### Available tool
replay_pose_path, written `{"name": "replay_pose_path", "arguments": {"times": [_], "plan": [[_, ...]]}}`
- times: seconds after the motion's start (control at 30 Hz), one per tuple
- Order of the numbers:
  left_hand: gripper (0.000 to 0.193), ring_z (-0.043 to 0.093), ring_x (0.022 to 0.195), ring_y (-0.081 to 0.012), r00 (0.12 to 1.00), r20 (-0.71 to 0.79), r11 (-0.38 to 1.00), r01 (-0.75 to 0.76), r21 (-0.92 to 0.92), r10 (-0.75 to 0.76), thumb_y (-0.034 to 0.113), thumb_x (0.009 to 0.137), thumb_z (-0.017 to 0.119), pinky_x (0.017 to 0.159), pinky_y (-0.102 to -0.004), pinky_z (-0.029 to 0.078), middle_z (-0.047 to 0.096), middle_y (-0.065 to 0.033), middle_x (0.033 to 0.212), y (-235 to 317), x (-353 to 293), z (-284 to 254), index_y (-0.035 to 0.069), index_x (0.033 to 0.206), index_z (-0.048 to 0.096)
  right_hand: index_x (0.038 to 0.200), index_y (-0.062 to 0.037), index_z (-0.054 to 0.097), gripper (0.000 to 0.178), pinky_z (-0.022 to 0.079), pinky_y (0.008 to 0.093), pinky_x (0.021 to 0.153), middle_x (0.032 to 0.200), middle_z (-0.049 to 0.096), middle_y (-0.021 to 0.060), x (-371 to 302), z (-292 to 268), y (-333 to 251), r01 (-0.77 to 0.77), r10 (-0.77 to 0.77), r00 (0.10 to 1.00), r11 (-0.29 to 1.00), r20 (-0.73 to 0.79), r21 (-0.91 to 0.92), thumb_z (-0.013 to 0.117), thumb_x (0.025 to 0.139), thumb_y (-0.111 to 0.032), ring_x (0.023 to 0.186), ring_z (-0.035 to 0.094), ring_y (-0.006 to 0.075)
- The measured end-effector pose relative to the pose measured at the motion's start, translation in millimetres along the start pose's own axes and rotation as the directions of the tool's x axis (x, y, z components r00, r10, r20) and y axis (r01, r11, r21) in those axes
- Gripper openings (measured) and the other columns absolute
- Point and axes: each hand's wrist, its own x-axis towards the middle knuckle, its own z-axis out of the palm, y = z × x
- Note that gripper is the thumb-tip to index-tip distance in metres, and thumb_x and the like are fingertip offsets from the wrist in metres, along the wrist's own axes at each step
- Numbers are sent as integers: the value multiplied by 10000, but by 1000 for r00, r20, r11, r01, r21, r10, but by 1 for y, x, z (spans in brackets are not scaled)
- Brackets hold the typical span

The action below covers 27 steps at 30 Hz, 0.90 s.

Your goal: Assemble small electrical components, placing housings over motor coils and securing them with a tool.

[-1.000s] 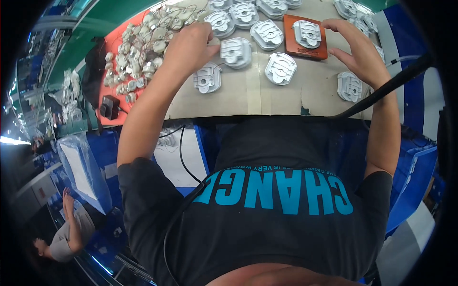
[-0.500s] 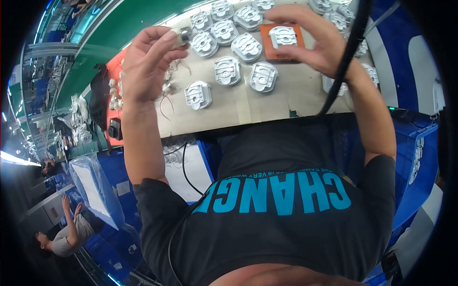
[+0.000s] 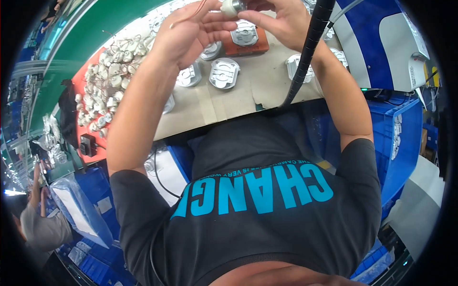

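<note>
At the top edge, a small motor (image 3: 232,7) with a cream cap and silver end is between my two hands. My left hand (image 3: 187,35), palm turned up and fingers partly curled, holds it from the cap side, and a thin reddish wire (image 3: 187,20) trails across that hand. My right hand (image 3: 285,21) grips the silver end, thumb below; some fingertips are cut off by the frame. Just under the hands, a white plastic housing (image 3: 244,34) sits on an orange block (image 3: 248,49). Another white housing (image 3: 224,73) lies on the bench nearer to me.
A heap of cream motors with wires (image 3: 114,69) covers an orange-red surface at the left. More white housings (image 3: 190,75) lie around the bench (image 3: 195,107). A black flexible tube (image 3: 305,62) crosses in front of my right forearm. Blue bins (image 3: 398,143) stand at the right.
The motor has moved right in my left hand, and my right hand has closed on it. Both hands have come together above the orange block. The view has shifted, showing more of the motor heap.
</note>
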Motion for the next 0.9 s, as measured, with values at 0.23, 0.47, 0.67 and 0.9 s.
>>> {"name": "replay_pose_path", "arguments": {"times": [0.23, 0.47, 0.67, 0.9], "plan": [[413, 647, 899, -148, 984, -159, 953, -28, 303, 80, 309, 1031, 605, 775, -262, 515, 690, -133, 1141, -1, -3, -43, -32, 1262, 568, 1097, 14, 692, 288, 549, 386, 855, 1029, 696, 205, -2, -11, 3, -237, 305, 929, 926, 211, -293, 746, 856, -134, 945, 690, 328], [204, 642, 776, -104, 932, -249, 810, -74, 582, 263, 140, 959, 693, 672, -235, 521, 685, -50, 896, -2, -3, -26, 7, 1100, 631, 997, 2, 713, 221, 508, 453, 867, 991, 680, 219, 5, -2, 1, -85, 257, 915, 876, 311, -474, 698, 874, -182, 962, 643, 400], [179, 631, 744, -117, 848, -110, 510, -203, 836, 519, 161, 943, 697, 657, -272, 512, 684, -62, 849, 2, -10, -8, -2, 997, 648, 926, 18, 724, 210, 519, 468, 834, 924, 689, 243, 17, 2, -14, -82, 328, 876, 824, 354, -560, 707, 850, -177, 919, 664, 412], [225, 663, 775, -196, 847, 135, 341, -347, 874, 515, 159, 872, 737, 691, -317, 530, 695, -130, 869, -3, -1, -3, -16, 997, 672, 905, 17, 706, 203, 522, 460, 811, 904, 686, 231, 11, 2, -5, -156, 365, 877, 832, 313, -532, 713, 843, -176, 899, 664, 404]]}}
